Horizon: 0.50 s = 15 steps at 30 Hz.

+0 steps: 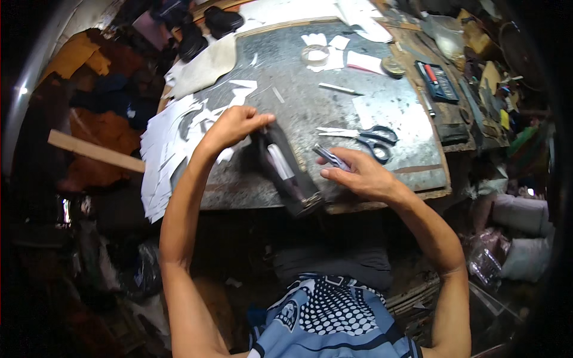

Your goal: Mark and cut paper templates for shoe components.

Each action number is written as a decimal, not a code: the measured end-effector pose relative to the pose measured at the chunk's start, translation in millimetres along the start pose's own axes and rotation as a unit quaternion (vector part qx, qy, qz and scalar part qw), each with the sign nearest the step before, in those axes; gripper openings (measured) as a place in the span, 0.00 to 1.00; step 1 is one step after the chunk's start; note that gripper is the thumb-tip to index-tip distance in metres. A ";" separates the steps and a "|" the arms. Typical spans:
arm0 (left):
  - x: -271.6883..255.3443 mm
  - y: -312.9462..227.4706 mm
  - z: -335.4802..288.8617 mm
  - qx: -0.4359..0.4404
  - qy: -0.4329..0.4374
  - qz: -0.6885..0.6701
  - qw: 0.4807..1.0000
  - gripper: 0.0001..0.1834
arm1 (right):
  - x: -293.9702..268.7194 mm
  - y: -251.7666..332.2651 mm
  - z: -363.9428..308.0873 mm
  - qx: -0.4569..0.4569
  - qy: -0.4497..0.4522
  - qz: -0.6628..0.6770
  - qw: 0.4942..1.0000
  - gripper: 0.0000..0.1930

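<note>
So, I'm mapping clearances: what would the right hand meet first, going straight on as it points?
Probably the dark case held in the left hand, though depth is unclear from this view.

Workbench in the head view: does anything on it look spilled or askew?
Yes: the white sheets at its left lie in a messy, overlapping heap, some hanging past the edge of the workbench. The scissors also lie loose, handles spread, close to the right hand. I see no clear damage.
</note>
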<state>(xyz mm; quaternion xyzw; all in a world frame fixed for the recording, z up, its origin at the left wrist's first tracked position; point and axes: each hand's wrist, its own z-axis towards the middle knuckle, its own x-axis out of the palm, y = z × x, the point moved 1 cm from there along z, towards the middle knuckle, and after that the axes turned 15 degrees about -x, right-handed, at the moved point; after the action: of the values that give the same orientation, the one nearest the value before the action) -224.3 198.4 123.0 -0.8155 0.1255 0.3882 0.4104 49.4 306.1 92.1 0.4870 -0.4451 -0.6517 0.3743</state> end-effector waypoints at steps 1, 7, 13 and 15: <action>5.2 -3.5 -1.4 0.004 -0.028 0.027 0.999 0.29 | -1.4 2.2 -1.9 0.043 -0.010 0.047 0.998 0.17; 12.6 -16.1 -12.9 0.018 -0.146 0.206 0.968 0.39 | -16.8 7.0 -10.3 0.059 -0.152 0.215 0.963 0.19; 2.8 -31.1 -4.3 0.053 -0.188 0.167 0.966 0.35 | -59.8 -3.8 -6.4 0.031 -0.241 0.171 0.955 0.15; 0.3 -39.1 10.4 0.087 -0.205 0.142 0.965 0.33 | -80.8 -10.1 -3.1 0.014 -0.254 0.093 0.963 0.11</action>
<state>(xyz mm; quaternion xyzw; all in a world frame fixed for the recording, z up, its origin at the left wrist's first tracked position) -209.2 231.1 141.4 -0.6540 0.1864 0.5887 0.4370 71.6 383.2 106.6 0.2673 -0.5775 -0.7101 0.3012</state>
